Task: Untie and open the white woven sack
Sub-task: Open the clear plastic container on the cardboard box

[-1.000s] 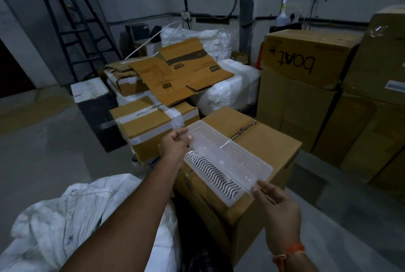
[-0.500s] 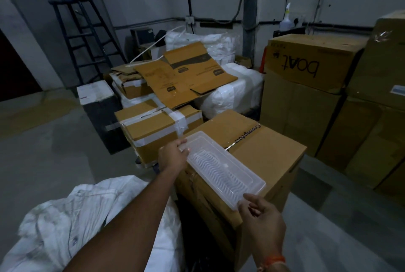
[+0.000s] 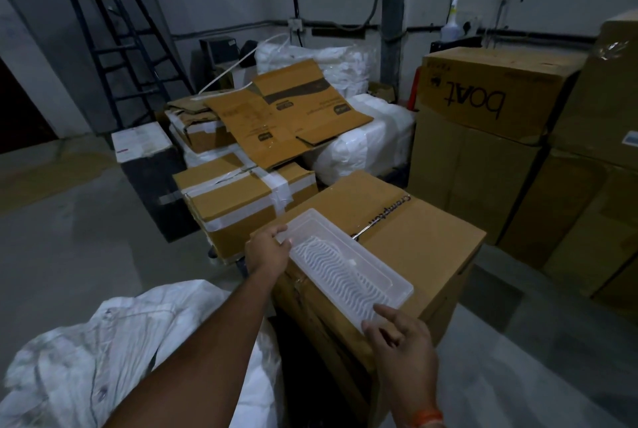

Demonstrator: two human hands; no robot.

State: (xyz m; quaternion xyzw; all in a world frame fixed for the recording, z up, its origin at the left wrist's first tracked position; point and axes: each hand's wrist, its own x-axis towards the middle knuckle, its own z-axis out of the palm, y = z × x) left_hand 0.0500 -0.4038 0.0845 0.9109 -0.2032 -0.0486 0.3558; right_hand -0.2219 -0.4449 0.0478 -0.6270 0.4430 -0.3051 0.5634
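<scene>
A dim storeroom seen from a person's head, looking down at both bare hands. A clear plastic tray (image 3: pixel 348 268) with a wavy ribbed base lies flat on top of a brown carton (image 3: pixel 424 244), along the carton's near left edge. The left hand (image 3: pixel 267 251) grips the tray's far end, fingers curled over its rim. The right hand (image 3: pixel 402 338) is at the tray's near end, fingers loosely spread and touching the rim there; whether they grip it cannot be told. An orange thread band (image 3: pixel 426 417) circles the right wrist.

The white sack (image 3: pixel 114 351) lies crumpled on the floor just left of the carton, under the left forearm, with neither hand on it.

Behind the carton sits a taped box (image 3: pixel 241 199), and beyond that a flattened cardboard sheet (image 3: pixel 286 117) resting on white bundles (image 3: pixel 362 141). Right of the carton stand stacked boxes, the top one printed "boat" (image 3: pixel 483 92). Far left of the carton a black stepladder (image 3: pixel 127 54) leans by the wall.
</scene>
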